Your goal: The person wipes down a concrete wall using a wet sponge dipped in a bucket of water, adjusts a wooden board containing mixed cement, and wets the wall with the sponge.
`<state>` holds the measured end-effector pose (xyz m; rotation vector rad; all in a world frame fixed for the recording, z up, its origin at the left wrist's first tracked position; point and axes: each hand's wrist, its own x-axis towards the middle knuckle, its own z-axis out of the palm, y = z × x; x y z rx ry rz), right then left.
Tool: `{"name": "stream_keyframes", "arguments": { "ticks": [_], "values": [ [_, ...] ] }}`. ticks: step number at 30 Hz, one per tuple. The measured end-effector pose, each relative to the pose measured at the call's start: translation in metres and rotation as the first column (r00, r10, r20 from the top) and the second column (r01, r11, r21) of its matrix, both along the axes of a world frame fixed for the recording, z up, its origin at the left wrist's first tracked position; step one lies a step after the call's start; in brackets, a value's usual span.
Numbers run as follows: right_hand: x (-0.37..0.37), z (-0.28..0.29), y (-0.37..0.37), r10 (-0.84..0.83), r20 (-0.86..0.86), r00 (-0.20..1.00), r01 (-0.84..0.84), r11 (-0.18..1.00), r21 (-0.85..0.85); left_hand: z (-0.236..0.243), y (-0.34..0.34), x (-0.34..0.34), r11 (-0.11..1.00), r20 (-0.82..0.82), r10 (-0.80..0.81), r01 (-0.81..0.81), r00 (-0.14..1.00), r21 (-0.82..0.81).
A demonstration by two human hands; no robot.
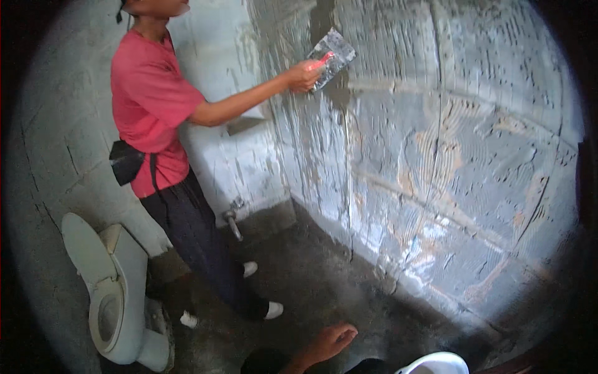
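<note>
My left hand [333, 343] is low in the middle, over the dark floor between my dark-clad legs. Its fingers curl loosely in toward the thumb, and nothing shows in them. The white rim of a round bucket [445, 359] is the nearest thing to its right, cut off by the lower edge. I do not see my right hand. Ahead on the left, a person in a red shirt [149, 93] stands with one arm stretched out. That person's hand grips the red handle of a flat rectangular trowel [341, 48] against the wet, cement-smeared wall [398, 143].
A white toilet [128, 293] with its lid up stands at the left. A small crumpled white thing [189, 320] lies on the floor beside it. A metal tap [233, 221] sticks out low from the far wall. Ridged mortar covers the right wall [498, 168].
</note>
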<state>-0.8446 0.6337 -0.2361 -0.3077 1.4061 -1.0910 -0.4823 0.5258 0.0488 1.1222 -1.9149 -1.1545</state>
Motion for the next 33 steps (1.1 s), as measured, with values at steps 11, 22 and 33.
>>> {"name": "stream_keyframes", "arguments": {
  "ticks": [11,22,33],
  "values": [
    [-0.011,0.035,-0.013,0.002,0.04,0.999,0.002,0.997,-0.081,-0.188,-0.058,-0.004,0.955,-0.014,0.014,-0.018,1.0,-0.295],
    [-0.02,0.043,0.011,-0.088,0.055,0.995,0.092,0.992,-0.083,-0.169,-0.067,-0.023,0.994,0.072,-0.112,0.111,0.991,0.013],
    [-0.024,0.043,0.02,-0.146,0.051,0.988,0.15,0.986,-0.073,-0.136,-0.066,-0.038,0.994,0.251,-0.083,0.061,0.964,0.093]
  ]
}}
